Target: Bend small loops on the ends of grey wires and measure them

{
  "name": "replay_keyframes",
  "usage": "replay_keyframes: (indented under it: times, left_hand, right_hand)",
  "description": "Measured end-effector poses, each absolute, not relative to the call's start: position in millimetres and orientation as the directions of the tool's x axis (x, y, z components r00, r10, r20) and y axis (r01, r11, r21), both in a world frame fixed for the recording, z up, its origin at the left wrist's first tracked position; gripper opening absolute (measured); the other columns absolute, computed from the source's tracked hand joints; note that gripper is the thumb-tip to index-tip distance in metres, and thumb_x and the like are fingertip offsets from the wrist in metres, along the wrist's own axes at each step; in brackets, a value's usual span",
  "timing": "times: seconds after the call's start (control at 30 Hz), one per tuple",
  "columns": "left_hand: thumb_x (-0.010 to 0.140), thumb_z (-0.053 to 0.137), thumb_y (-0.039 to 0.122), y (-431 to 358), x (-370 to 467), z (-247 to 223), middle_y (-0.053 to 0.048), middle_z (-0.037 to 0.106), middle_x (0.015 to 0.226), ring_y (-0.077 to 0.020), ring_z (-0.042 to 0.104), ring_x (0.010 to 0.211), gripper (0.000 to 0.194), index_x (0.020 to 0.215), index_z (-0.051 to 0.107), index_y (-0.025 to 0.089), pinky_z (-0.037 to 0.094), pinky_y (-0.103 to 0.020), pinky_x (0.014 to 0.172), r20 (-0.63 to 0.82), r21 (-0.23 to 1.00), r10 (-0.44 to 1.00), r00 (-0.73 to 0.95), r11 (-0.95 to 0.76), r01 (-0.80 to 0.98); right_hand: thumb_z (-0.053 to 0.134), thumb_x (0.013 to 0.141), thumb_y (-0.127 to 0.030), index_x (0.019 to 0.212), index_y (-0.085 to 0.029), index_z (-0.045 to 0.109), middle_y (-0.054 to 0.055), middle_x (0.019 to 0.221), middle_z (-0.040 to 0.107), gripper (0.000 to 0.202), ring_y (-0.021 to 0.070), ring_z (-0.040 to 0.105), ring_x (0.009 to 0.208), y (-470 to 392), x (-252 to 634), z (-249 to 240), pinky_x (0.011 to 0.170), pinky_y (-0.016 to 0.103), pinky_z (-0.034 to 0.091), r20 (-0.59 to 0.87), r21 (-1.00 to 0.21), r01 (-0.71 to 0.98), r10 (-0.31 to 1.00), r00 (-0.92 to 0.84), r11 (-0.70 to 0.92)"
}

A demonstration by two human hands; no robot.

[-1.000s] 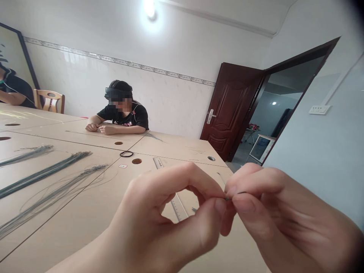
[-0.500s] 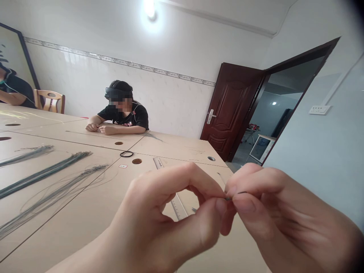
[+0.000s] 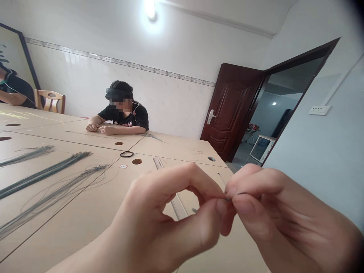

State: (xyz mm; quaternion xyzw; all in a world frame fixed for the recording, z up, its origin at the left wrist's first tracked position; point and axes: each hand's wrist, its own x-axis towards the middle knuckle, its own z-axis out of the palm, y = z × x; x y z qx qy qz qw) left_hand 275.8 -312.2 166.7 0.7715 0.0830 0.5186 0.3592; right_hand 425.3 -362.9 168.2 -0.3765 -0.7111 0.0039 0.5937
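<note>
Over the near table, my left hand (image 3: 170, 220) pinches a thin dark wire (image 3: 242, 193) between thumb and forefinger. Fingertip to fingertip with it, my right hand (image 3: 287, 216) pinches the same wire, and a short dark end pokes out above the right thumb. Most of the wire is hidden by the fingers. A clear ruler (image 3: 157, 163) lies on the table behind my left hand, partly covered by it. Several bundles of thin grey wires (image 3: 59, 168) with small curled ends lie to the left.
A black ring-shaped band (image 3: 126, 154), a small white label (image 3: 123, 167) and round cable holes (image 3: 137, 161) mark the table (image 3: 85, 231). Across it a person (image 3: 122, 113) rests both forearms on the top; another person (image 3: 15, 91) sits far left. A brown door (image 3: 227, 110) stands open.
Both hands keep their pinch in nearly the same place. The wire end by the right thumb has shifted very slightly; little else differs.
</note>
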Motion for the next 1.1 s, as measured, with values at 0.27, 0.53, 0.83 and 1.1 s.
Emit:
replay_keyframes:
  times: [0.27,0.53,0.83,1.1]
  left_hand:
    - [0.076,0.058,-0.001,-314.9,276.6,166.4,0.005,0.062,0.061,-0.006,0.056,0.056,0.018,0.072,0.06,0.017,0.047,-0.012,0.052,0.738,0.644,0.505,0.448,-0.724,-0.246]
    - [0.075,0.059,0.0,-312.0,277.4,165.8,0.006,0.063,0.062,-0.0071,0.057,0.056,0.019,0.071,0.059,0.018,0.046,-0.014,0.049,0.743,0.637,0.511,0.432,-0.739,-0.221]
    - [0.074,0.057,-0.002,-314.3,275.3,165.1,0.006,0.063,0.063,-0.0062,0.057,0.057,0.02,0.072,0.059,0.018,0.046,-0.012,0.05,0.739,0.64,0.507,0.444,-0.734,-0.226]
    - [0.073,0.057,-0.001,-314.5,276.8,164.2,0.007,0.063,0.061,-0.007,0.057,0.056,0.021,0.07,0.057,0.019,0.044,-0.013,0.048,0.731,0.648,0.528,0.432,-0.736,-0.196]
  right_hand:
    - [0.06,0.083,-0.018,0.071,-0.022,0.058,-0.003,0.058,0.057,0.012,0.0101,0.054,0.047,-362.1,428.0,167.5,0.04,0.021,0.044,0.848,-0.425,0.536,0.527,-0.046,0.73]
    - [0.06,0.082,-0.017,0.071,-0.021,0.057,-0.004,0.059,0.056,0.012,0.0083,0.055,0.05,-363.4,427.6,169.2,0.043,0.019,0.044,0.841,-0.431,0.536,0.538,-0.054,0.726]
    - [0.059,0.083,-0.015,0.072,-0.02,0.058,-0.004,0.058,0.055,0.012,0.008,0.054,0.05,-363.4,425.4,167.8,0.043,0.02,0.041,0.838,-0.453,0.498,0.544,-0.045,0.739]
    - [0.059,0.082,-0.014,0.072,-0.021,0.057,-0.005,0.06,0.056,0.012,0.0077,0.054,0.051,-365.7,426.5,167.4,0.044,0.02,0.04,0.821,-0.458,0.523,0.568,-0.062,0.719]
